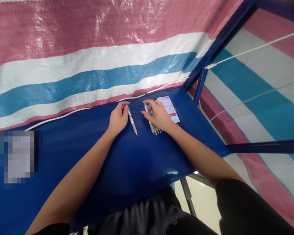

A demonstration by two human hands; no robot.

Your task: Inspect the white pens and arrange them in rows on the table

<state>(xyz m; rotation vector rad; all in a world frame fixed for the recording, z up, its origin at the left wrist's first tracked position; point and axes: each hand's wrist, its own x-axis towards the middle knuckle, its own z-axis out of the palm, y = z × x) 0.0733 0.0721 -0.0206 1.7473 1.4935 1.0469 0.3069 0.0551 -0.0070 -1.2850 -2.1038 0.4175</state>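
Observation:
A single white and grey pen lies on the blue table with its tip toward me. My left hand rests just left of it, fingers curved and slightly apart near the pen's upper end, with no grip on it visible. To the right, several similar pens lie side by side in a row, tips toward me. Over their upper part is my right hand, thumb and index finger apart at the row's left side. It partly hides the pens.
A phone with a lit screen lies beside my right hand. The blue table has a white cable along its back edge. Striped sheeting hangs behind, with a blue metal frame at right. A blurred patch covers the far left.

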